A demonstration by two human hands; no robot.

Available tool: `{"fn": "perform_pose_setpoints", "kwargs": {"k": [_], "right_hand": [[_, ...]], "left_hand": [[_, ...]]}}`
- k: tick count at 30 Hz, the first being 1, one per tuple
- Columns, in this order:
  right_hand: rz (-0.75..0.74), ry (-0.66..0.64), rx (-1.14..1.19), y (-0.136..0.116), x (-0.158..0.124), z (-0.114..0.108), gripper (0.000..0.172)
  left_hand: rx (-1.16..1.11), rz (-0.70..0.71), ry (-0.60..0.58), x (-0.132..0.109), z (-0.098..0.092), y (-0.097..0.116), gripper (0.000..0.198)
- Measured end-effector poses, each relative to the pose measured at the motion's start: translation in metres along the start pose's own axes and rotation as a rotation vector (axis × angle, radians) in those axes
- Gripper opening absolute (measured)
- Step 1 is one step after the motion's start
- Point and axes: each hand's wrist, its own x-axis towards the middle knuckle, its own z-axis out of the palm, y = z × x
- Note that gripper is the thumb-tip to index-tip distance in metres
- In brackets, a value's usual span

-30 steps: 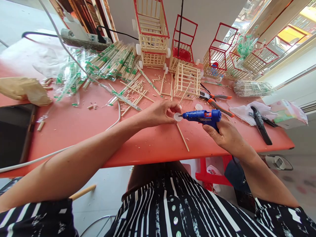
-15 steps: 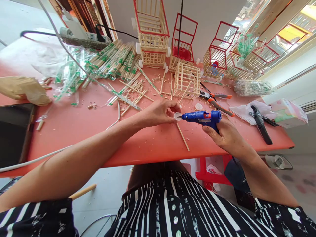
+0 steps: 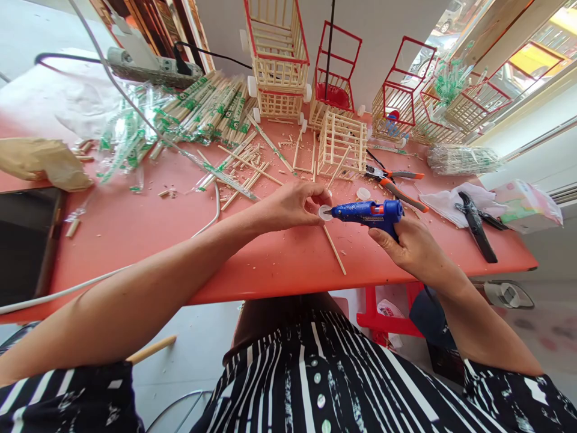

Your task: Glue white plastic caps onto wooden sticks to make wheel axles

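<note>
- One crumpled brown bag (image 3: 45, 161) lay at the far left of the red table (image 3: 135, 222), just behind a flat dark panel (image 3: 27, 246).
- Clear wrappers with green print (image 3: 130, 132) were heaped next, with a power strip (image 3: 151, 69) behind them.
- A pile of wrapped sticks (image 3: 216, 111) adjoined the wrappers, and loose sticks (image 3: 252, 180) were scattered in front among small wood scraps.
- A tall wooden cart (image 3: 279, 66) with red edges and white wheels stood at the back.
- The left hand (image 3: 293, 207) pinched a small whitish disc (image 3: 324, 212) between thumb and fingers, above the table near its front edge.
- A single thin stick (image 3: 334, 249) slanted across the table below the disc.
- A plain wooden cage (image 3: 342, 144) sat behind, and a second disc (image 3: 363, 193) lay on the table behind the glue gun (image 3: 367, 211).
- The gun's nozzle pointed left at the held disc; whether it touched was too small to tell.
- The right hand (image 3: 408, 243) was closed around the gun's handle, near orange-handled pliers (image 3: 399, 186).
- A bundle of sticks (image 3: 464, 161) lay farther right, behind a black tool (image 3: 478, 228) and a soft pack (image 3: 520, 207).
</note>
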Motion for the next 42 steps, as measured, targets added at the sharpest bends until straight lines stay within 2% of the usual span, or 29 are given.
{"fn": "perform_pose_setpoints", "kwargs": {"k": [5, 19, 32, 42], "right_hand": [[-0.017, 0.044, -0.012, 0.0012, -0.0011, 0.0004, 0.047], [-0.022, 0.011, 0.011, -0.0031, -0.0036, -0.0033, 0.038], [-0.032, 0.05, -0.014, 0.0013, -0.0025, 0.0027, 0.051], [-0.045, 0.06, -0.071, 0.0012, -0.0037, -0.0011, 0.047]], "left_hand": [[-0.015, -0.02, -0.006, -0.0007, 0.0003, 0.0017, 0.024], [-0.052, -0.04, -0.007, -0.0014, 0.0, 0.0045, 0.025], [-0.015, -0.006, -0.013, -0.0005, 0.0014, 0.0021, 0.024], [-0.019, -0.012, -0.01, -0.0012, 0.001, 0.0027, 0.024]]}}
